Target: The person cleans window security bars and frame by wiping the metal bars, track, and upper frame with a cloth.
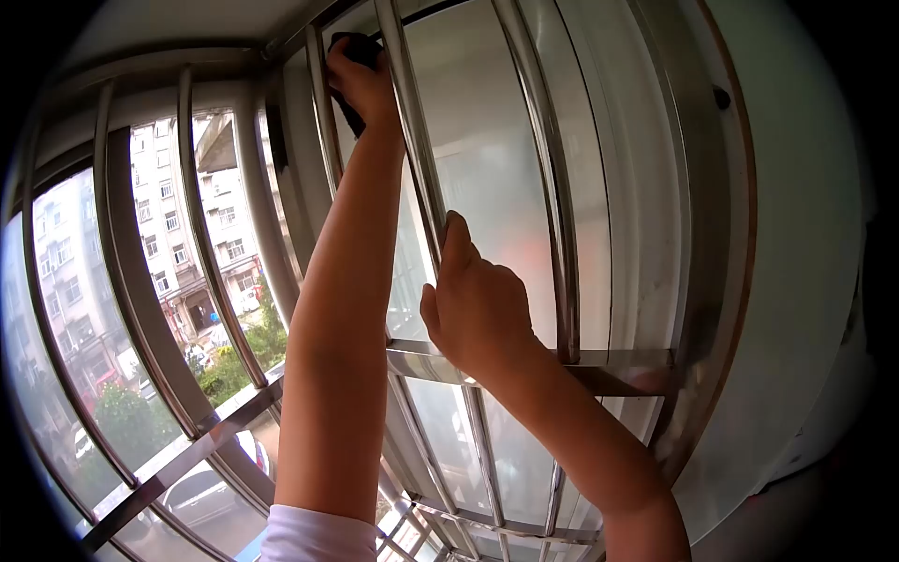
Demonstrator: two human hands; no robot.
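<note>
High up, my left hand (363, 82) reaches between upright metal bars with its fingers closed around a black cloth (356, 49). The cloth lies close to the frame edge of a frosted window pane (478, 140) behind the bars. Lower down, my right hand (482, 304) is at a shiny metal bar (409, 103), its thumb on the left side and its index finger along the right. Its other fingers are curled, and the hand hides part of the bar. Both arms are raised, the left one in a short white sleeve (318, 536).
A horizontal metal rail (426, 361) crosses below my right hand. Another upright bar (543, 159) stands to its right. On the left, a barred window (187, 234) looks out on apartment buildings, greenery and parked cars. A pale wall panel (796, 234) is at right.
</note>
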